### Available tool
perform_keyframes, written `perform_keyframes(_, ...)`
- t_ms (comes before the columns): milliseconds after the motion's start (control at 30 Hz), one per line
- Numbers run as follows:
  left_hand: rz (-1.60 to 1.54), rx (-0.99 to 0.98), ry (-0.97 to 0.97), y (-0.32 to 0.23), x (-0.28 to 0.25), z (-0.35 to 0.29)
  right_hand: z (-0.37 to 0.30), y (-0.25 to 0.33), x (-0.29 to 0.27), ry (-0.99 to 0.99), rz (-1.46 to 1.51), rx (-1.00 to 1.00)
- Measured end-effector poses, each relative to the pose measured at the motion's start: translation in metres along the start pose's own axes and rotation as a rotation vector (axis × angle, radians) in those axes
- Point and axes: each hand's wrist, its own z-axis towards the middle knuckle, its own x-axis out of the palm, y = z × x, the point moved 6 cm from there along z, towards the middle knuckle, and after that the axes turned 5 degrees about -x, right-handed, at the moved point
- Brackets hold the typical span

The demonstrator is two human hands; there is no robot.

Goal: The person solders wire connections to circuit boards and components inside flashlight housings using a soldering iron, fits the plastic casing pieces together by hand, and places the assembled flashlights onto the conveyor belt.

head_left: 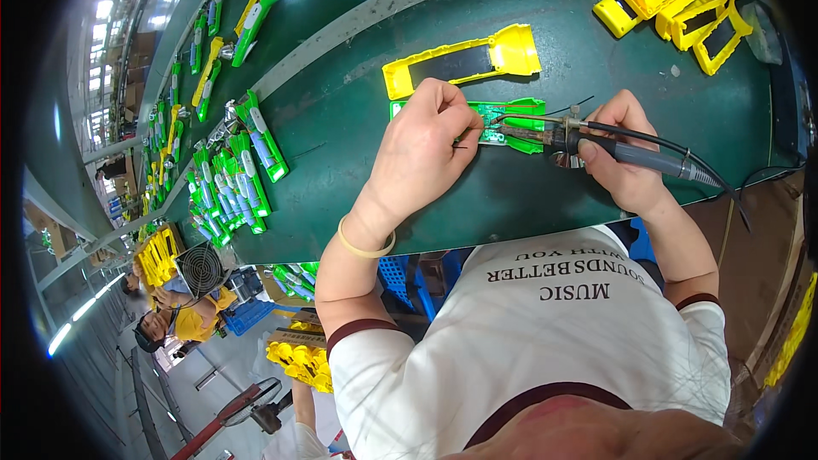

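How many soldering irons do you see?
1. The grey-handled soldering iron is in the person's bare right hand, its tip pointing left over the green plastic casing. More may be hidden in the distant background.

Rows of dark printed capital lettering (550, 275), upside down in view, stand on the white fabric T-shirt (528, 349) below the left hand (426, 132) and right hand (629, 153).
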Motion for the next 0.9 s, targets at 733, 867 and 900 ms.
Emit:
perform_keyframes(733, 0.086, -0.068, 0.114, -0.009, 0.001, 0.005, -0.009, -0.005, -0.015, -0.088, 0.198, 0.047)
perform_keyframes(867, 0.319, 0.053, -0.210, -0.018, -0.036, -0.009, -0.011, -0.005, -0.017, -0.126, 0.248, 0.075)
perform_keyframes(900, 0.479, -0.082, -0.186, -0.017, -0.042, -0.016, -0.011, -0.007, -0.017, -0.118, 0.218, 0.080)
